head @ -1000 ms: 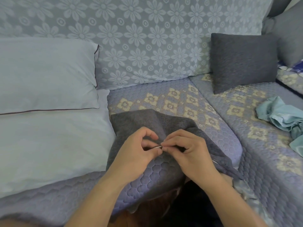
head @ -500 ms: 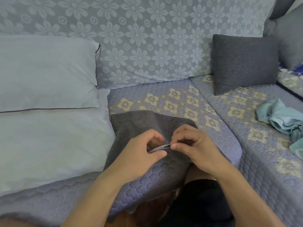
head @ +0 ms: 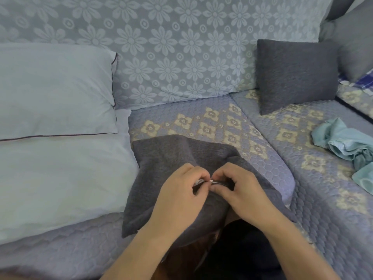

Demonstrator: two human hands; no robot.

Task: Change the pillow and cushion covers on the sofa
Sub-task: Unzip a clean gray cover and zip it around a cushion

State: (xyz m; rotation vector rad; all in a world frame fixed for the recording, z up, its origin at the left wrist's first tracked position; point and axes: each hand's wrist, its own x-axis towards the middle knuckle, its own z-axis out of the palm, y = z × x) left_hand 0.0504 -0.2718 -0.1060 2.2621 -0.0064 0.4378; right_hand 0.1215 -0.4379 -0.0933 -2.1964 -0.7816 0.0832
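Two hands, the left hand (head: 181,190) and the right hand (head: 240,188), meet at lower centre of the frame, both pinching the zipper (head: 212,181) of the grey cushion cover (head: 171,158) on the sofa seat (head: 222,122); the zip-working step appears underway, next requiring a steady pull along the seam.

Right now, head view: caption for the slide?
Both hands, left hand and right hand, pinch the zipper edge of a grey cushion cover on the sofa.

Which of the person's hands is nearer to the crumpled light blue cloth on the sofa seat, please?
Right. The right hand pinches the grey cushion cover on the side toward the light blue cloth; the left hand is farther away.
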